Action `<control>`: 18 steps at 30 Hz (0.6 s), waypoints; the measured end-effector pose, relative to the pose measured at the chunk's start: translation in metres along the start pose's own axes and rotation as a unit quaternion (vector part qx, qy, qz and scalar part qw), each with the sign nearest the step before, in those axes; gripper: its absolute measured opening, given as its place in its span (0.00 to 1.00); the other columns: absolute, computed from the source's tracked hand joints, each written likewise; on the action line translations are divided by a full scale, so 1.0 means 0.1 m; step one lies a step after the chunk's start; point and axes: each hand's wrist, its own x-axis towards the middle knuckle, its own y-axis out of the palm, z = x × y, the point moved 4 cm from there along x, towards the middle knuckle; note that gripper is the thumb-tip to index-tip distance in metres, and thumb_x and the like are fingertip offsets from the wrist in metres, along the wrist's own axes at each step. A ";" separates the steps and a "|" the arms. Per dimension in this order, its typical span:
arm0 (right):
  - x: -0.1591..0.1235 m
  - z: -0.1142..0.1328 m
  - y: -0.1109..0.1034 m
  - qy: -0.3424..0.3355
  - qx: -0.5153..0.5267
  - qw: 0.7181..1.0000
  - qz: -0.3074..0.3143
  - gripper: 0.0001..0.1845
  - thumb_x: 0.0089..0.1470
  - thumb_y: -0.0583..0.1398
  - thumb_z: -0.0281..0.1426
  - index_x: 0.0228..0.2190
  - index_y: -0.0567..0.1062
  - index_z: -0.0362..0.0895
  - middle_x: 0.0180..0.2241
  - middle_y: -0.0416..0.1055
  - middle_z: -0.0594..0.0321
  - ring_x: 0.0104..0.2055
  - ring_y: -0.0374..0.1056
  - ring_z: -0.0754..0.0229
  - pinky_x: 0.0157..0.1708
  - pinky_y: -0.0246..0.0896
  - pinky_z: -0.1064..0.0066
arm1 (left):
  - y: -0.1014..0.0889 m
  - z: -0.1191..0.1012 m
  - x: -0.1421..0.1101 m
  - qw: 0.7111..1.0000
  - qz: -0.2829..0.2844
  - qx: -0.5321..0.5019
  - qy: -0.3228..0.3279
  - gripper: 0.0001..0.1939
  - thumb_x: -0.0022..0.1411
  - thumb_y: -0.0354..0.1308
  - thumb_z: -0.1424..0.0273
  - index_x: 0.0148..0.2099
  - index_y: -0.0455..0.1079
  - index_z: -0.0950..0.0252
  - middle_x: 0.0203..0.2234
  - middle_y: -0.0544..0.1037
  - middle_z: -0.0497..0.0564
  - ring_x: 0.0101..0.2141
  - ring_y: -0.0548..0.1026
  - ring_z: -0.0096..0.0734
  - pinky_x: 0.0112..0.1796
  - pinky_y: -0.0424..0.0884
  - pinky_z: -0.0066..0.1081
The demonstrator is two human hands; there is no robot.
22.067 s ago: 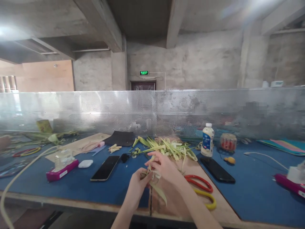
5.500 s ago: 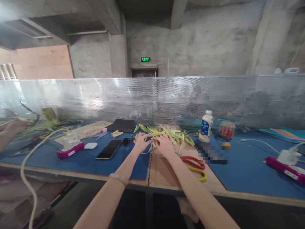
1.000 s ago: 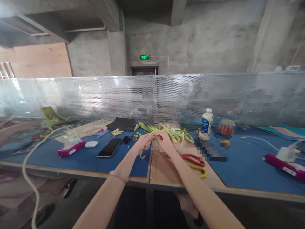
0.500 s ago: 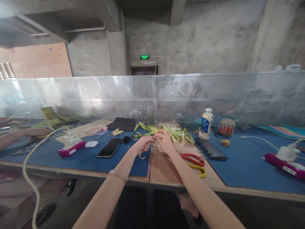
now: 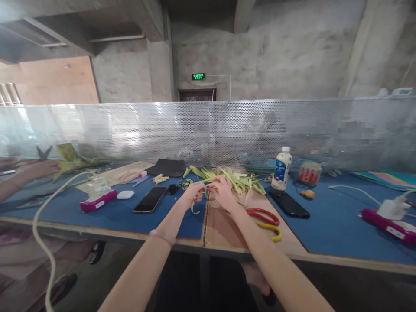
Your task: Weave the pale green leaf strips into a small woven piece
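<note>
My left hand (image 5: 195, 193) is closed on a thin pale green leaf strip (image 5: 194, 209), whose curled end hangs below the fingers. Close beside it, my right hand (image 5: 221, 190) has its fingers bent and pinched at the same strip; the part between the fingertips is mostly hidden. Just behind both hands lies a loose pile of pale green leaf strips (image 5: 240, 181), some resembling corn husk. Under my right forearm are scissors with one red handle (image 5: 264, 215) and one yellow handle (image 5: 275, 233); their blades are hidden.
A black phone (image 5: 150, 200) and a white earphone case (image 5: 125, 195) lie left. Rightward are a bottle (image 5: 281, 170), another phone (image 5: 290, 203), and a jar (image 5: 310, 173). Purple power strips (image 5: 97, 202) sit at both sides. A co-worker's hand (image 5: 45, 170) is far left, near scissors (image 5: 43, 152).
My hands stay together with only small finger shifts on the strip. At far left, the co-worker's hand has moved, and raised scissor blades now show there.
</note>
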 end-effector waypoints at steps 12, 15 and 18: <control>0.00 0.02 -0.07 -0.014 -0.020 0.999 -0.042 0.05 0.51 0.59 0.30 0.26 0.76 0.46 0.40 0.60 0.59 0.41 0.55 0.55 0.43 0.51 0.60 | 0.05 -0.11 -0.08 0.999 0.011 -0.020 0.027 0.10 0.46 0.57 0.71 0.23 0.55 0.63 0.09 0.51 0.35 0.08 0.48 0.13 0.11 0.41 0.20; 0.00 0.01 -0.09 -0.014 -0.032 0.998 -0.047 0.06 0.51 0.59 0.29 0.25 0.76 0.46 0.40 0.60 0.59 0.40 0.55 0.55 0.43 0.52 0.61 | 0.06 -0.13 -0.09 0.999 0.015 -0.024 0.038 0.10 0.46 0.57 0.71 0.23 0.55 0.63 0.08 0.51 0.35 0.08 0.48 0.14 0.11 0.41 0.20; 0.00 0.01 -0.10 -0.014 -0.048 0.997 -0.052 0.07 0.52 0.58 0.30 0.25 0.76 0.45 0.39 0.60 0.59 0.39 0.55 0.56 0.42 0.53 0.62 | 0.07 -0.13 -0.09 0.998 0.027 -0.026 0.042 0.10 0.47 0.57 0.70 0.24 0.56 0.63 0.07 0.52 0.35 0.08 0.48 0.14 0.11 0.41 0.20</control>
